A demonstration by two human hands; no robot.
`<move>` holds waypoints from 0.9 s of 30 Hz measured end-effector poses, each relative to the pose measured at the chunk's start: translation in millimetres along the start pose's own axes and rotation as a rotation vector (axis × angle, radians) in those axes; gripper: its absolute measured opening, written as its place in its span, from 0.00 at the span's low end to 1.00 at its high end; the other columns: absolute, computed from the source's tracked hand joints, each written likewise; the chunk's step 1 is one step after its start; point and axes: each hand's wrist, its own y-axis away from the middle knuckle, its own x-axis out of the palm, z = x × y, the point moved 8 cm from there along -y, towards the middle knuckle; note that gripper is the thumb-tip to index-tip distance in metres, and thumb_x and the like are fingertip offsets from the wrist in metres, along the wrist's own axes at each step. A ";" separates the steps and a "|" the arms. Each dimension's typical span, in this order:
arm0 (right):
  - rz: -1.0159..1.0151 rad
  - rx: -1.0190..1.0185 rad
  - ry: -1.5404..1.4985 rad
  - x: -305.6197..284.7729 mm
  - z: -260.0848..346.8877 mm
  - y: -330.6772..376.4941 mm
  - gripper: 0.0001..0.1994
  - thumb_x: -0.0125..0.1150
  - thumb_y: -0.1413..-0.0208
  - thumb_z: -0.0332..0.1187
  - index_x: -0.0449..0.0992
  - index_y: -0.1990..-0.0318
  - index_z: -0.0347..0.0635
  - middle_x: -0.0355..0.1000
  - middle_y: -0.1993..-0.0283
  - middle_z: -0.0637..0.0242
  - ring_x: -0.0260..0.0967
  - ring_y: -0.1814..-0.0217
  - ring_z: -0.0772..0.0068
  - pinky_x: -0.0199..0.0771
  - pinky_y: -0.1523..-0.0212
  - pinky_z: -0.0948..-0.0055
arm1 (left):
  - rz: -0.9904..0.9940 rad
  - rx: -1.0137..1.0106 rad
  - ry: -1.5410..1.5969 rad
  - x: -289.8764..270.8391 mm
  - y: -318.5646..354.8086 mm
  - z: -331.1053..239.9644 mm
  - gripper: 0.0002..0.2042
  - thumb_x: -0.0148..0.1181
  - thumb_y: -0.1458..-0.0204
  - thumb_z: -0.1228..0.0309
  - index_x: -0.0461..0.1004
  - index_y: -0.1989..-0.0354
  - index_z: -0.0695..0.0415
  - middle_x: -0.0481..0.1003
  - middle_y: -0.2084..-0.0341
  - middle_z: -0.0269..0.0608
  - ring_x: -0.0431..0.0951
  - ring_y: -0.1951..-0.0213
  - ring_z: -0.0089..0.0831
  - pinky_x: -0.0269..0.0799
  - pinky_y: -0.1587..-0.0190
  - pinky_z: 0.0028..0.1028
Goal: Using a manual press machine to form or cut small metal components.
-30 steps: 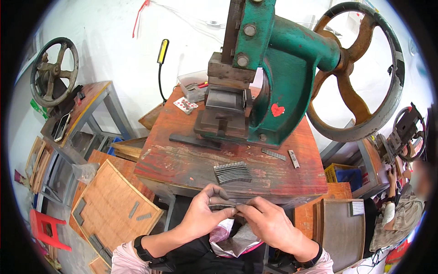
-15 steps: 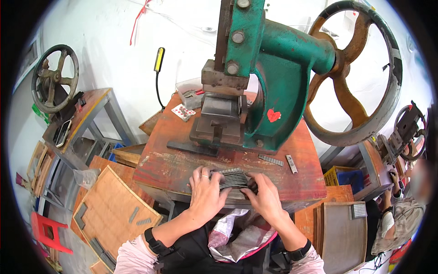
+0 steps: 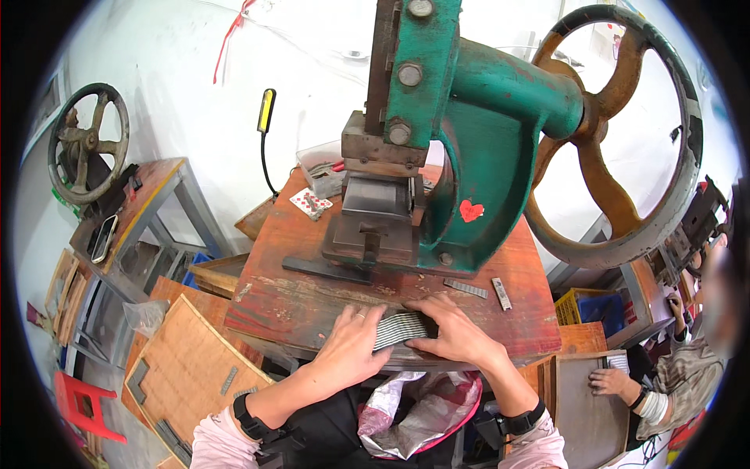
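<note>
At the front edge of a worn red-brown table, a stack of thin grey metal strips (image 3: pixel 400 329) is held between my two hands. My left hand (image 3: pixel 351 341) closes on its left end, and my right hand (image 3: pixel 449 331) grips the right end, fingers curled over the top. A single toothed strip (image 3: pixel 466 288) and a small metal bar (image 3: pixel 501 294) lie on the table beyond my right hand. Behind the stack stands a green hand press (image 3: pixel 492 148) with a steel die block (image 3: pixel 371 234) at its base. A flat dark bar (image 3: pixel 326 270) rests before it.
A big handwheel (image 3: pixel 617 148) juts out at the press's right. Playing cards (image 3: pixel 312 202) and a clear bin (image 3: pixel 324 168) sit behind left. A wooden tray (image 3: pixel 191 352) with strips is at lower left. A co-worker's hand (image 3: pixel 613 382) touches another tray (image 3: pixel 582 414) at right.
The stack has tilted in my hands, its strip edges now facing up more. My right hand has shifted left over it. The co-worker's hand has come onto the right tray.
</note>
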 end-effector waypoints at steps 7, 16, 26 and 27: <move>-0.117 0.080 -0.040 -20.0 15.7 -3.7 0.34 0.72 0.61 0.36 0.65 0.44 0.36 0.66 0.49 0.51 0.64 0.46 0.50 0.66 0.45 0.61 | 0.058 -0.026 0.085 -11.2 -3.4 11.3 0.34 0.66 0.58 0.65 0.59 0.44 0.69 0.70 0.58 0.57 0.69 0.55 0.51 0.66 0.51 0.41; -0.566 0.107 -0.116 -84.4 22.9 -97.4 0.47 0.69 0.59 0.31 0.42 0.36 0.23 0.63 0.46 0.40 0.59 0.42 0.45 0.60 0.42 0.59 | -0.410 0.086 0.483 -113.3 -103.2 57.1 0.52 0.68 0.62 0.76 0.31 0.35 0.68 0.52 0.43 0.60 0.68 0.47 0.47 0.66 0.45 0.37; -0.645 0.293 -0.030 -100.8 -9.2 -137.7 0.40 0.65 0.56 0.25 0.47 0.37 0.25 0.54 0.38 0.36 0.51 0.34 0.42 0.52 0.35 0.59 | -0.274 -0.055 -0.219 -123.1 -160.6 75.5 0.45 0.68 0.59 0.68 0.44 0.38 0.73 0.71 0.61 0.68 0.71 0.52 0.55 0.66 0.50 0.42; -0.652 0.305 -0.034 -100.8 -10.4 -136.4 0.40 0.65 0.56 0.25 0.48 0.37 0.26 0.54 0.38 0.37 0.50 0.34 0.42 0.52 0.35 0.59 | -0.214 -0.121 -0.218 -118.8 -155.1 84.6 0.45 0.68 0.59 0.68 0.44 0.38 0.73 0.71 0.61 0.68 0.71 0.52 0.55 0.66 0.50 0.42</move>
